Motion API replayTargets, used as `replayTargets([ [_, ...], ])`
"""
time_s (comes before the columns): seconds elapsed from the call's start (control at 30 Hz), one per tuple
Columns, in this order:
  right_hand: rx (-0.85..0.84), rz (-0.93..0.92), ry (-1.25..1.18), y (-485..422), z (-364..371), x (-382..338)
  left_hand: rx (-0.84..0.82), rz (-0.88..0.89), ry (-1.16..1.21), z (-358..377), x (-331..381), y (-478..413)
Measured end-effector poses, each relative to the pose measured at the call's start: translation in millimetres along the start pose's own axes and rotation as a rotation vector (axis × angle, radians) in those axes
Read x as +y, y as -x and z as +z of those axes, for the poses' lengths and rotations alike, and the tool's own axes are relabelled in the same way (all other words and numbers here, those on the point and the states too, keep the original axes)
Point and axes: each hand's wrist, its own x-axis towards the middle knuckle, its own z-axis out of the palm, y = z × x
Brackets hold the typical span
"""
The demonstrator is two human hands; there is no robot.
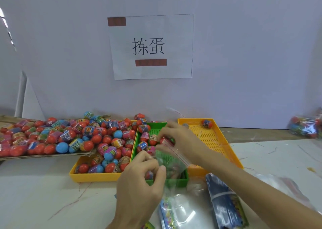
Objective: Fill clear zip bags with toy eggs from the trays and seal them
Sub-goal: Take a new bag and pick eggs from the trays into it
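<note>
A clear zip bag (171, 161) with a red seal strip hangs open over the green tray (174, 181). My left hand (142, 178) pinches the bag's near edge and has a red toy egg (149, 175) against its fingers. My right hand (176, 138) reaches over the green tray, fingers curled round a toy egg at the bag's mouth. Several toy eggs (146, 141) lie in the green tray. A yellow tray (92, 176) on the left is heaped with eggs. Another yellow tray (209, 136) on the right holds one egg (207, 123).
A cardboard sheet (45, 156) piled with eggs lies at far left. A filled bag (305, 127) sits at far right by the wall. Empty clear bags (184, 209) and a banded stack of printed cards (224, 206) lie in front of me.
</note>
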Motion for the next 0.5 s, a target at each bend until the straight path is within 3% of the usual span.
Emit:
replayTargets([
  [0.1,0.185,0.121,-0.254,2,-29,2,0.011,-0.007,-0.015,0,-2,-1],
  [0.27,0.227,0.261,-0.641,39,-57,-14,-0.002,-0.014,-0.006,3,0,1],
  [0.5,0.390,0.573,-0.771,78,-52,-17,-0.041,0.000,-0.037,4,2,3],
])
